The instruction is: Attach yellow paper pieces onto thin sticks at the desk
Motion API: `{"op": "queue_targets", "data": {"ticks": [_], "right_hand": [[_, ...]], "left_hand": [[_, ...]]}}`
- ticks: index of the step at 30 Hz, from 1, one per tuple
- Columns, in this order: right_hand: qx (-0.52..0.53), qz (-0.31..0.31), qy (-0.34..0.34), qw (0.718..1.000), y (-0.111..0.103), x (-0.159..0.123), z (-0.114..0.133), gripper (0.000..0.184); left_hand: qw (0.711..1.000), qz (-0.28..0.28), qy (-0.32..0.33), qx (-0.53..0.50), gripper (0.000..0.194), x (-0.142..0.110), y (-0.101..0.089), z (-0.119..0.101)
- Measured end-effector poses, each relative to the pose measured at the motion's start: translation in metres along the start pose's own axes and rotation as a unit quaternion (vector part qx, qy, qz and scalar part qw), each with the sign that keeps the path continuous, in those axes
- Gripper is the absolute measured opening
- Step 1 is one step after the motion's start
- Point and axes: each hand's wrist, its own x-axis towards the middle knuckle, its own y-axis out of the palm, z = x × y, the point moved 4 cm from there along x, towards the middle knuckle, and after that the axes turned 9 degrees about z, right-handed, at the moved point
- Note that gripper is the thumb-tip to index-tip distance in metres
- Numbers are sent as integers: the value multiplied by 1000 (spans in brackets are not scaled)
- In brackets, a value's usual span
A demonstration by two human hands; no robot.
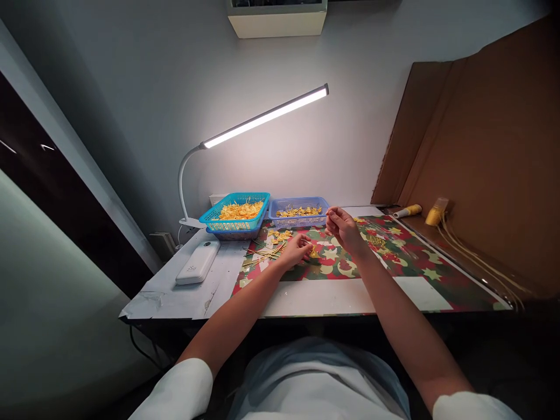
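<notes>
My left hand [296,249] is low over the patterned mat, its fingers curled together. A small yellow piece [314,252] shows at its fingertips. My right hand [342,227] is raised higher, in front of the blue-purple basket [299,221], with thumb and fingertips pinched. Whatever is in that pinch is too small to make out. Beside my left hand lie thin yellow-green sticks [266,254] and several yellow bow-shaped pieces [280,235]. More yellow pieces [377,240] lie on the mat to the right.
A turquoise basket [205,220] of yellow pieces sits on another basket at the back left. A white power bank [198,262] lies left of the mat [415,256]. Above hangs a lit lamp [266,116]. Cardboard [485,146], a yellow-white roll [408,211] and long strands [476,262] occupy the right.
</notes>
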Motion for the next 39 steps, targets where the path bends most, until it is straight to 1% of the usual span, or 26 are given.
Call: {"op": "queue_targets", "data": {"ticks": [2,4,6,8,11,14,16,18,20,22,24,28,32,34,36,39], "right_hand": [[4,1,5,1000,0,1,1,31],[3,-1,6,1000,-1,2,3,31],[-4,0,4,1000,-1,3,3,30],[-15,3,3,1000,-2,4,1,27],[-44,15,12,999,-5,5,-10,25],[-83,20,32,996,-11,4,-29,27],[-120,22,47,991,-15,2,-43,29],[-167,28,52,984,-15,-1,-53,28],[-213,37,43,975,-13,-5,-59,27],[-237,49,43,969,-9,-8,-63,26],[-243,62,60,966,-6,-10,-65,24],[-243,48,84,965,-6,-12,-67,22],[-218,58,110,968,-5,-15,-70,21],[-209,43,122,969,-6,-16,-72,22],[-198,5,117,973,-8,-16,-72,23],[-161,-61,105,980,-14,-15,-75,28]], "left_hand": [[1000,4,7,-15,25,-1,0,-2],[999,26,1,-28,22,-1,1,-3],[999,44,-17,-28,20,0,1,-1],[998,49,-37,-19,20,1,0,3],[997,57,-55,8,26,2,-3,8],[995,62,-61,46,34,4,-5,12],[996,61,-40,59,34,5,-6,12],[997,55,4,54,36,5,-8,9],[997,46,43,45,42,5,-10,5],[997,38,61,41,48,3,-12,2],[997,33,60,38,49,3,-13,1],[998,9,54,15,48,3,-15,3],[999,14,43,8,48,5,-16,7],[999,5,47,-9,48,6,-18,8],[998,-14,54,-31,46,7,-20,8],[996,-33,37,-67,41,9,-22,10]]}}
